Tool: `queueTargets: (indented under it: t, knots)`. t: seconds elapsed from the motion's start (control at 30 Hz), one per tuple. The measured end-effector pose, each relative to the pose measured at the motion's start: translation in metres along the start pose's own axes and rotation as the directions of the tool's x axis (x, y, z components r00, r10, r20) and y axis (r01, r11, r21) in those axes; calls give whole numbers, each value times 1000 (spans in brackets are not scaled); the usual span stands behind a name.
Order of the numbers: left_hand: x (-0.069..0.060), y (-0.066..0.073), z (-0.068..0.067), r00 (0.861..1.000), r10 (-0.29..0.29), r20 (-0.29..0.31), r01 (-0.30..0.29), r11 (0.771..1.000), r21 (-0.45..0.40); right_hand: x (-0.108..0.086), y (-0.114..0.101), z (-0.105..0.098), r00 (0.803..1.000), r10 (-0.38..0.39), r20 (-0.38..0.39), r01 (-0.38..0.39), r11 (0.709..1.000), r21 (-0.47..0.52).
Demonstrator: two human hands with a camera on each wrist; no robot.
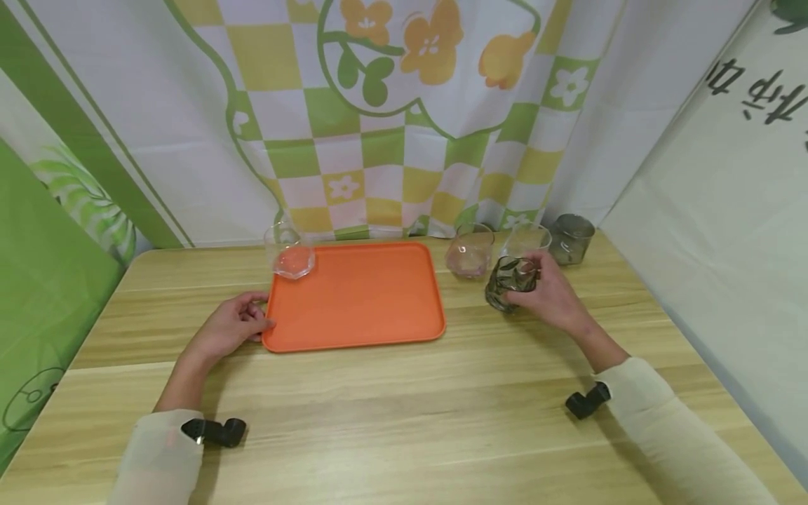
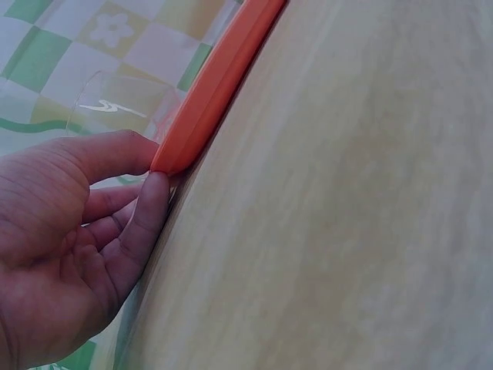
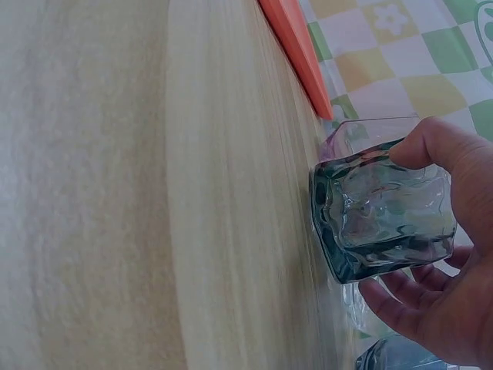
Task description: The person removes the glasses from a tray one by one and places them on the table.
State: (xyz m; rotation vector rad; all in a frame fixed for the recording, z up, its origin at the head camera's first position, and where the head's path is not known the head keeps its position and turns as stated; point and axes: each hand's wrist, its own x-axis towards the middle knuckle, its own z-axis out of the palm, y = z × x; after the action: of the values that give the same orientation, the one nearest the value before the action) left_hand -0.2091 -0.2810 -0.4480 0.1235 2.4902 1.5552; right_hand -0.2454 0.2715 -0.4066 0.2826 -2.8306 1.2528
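An orange tray (image 1: pixel 360 301) lies flat on the wooden table. At its near left corner my left hand (image 1: pixel 230 326) pinches the rim between thumb and fingers, as the left wrist view also shows on the tray edge (image 2: pixel 208 92). One clear faceted glass (image 1: pixel 292 263) stands in the tray's far left corner. Right of the tray, my right hand (image 1: pixel 555 298) grips a dark tinted glass (image 1: pixel 507 280), thumb on one side and fingers round the other. In the right wrist view the glass (image 3: pixel 385 220) looks bluish-green and wavy-sided; whether its base touches the table I cannot tell.
Behind the gripped glass stand a pinkish glass (image 1: pixel 469 256), a clear glass (image 1: pixel 525 237) and a grey glass (image 1: pixel 571 240) in a row. A checked, flowered curtain (image 1: pixel 385 151) hangs along the table's back edge, and a pale cloth (image 1: pixel 726 231) on the right side.
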Motion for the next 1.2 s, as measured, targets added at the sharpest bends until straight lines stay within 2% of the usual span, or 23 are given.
queueTargets:
  t: [0.57, 0.87, 0.97, 1.07, 1.2]
  knots:
    - [-1, 0, 0, 1000, 3, -1, -3, 1000, 2, 0, 5, -1, 998, 34, 44, -36, 999, 27]
    - [0, -1, 0, 1000, -1, -2, 1, 1000, 7, -6, 0, -2, 997, 45, 59, -48, 998, 51]
    - [0, -1, 0, 1000, 2, -4, -2, 1000, 8, -8, -4, -3, 999, 19, 28, -21, 998, 55]
    - [0, 0, 0, 1000, 7, -3, -7, 1000, 10, -10, -8, -5, 998, -36, -43, 37, 999, 35]
    - [0, 1, 0, 1000, 7, 2, -7, 1000, 7, -10, -17, -8, 984, -107, -145, 111, 994, 19]
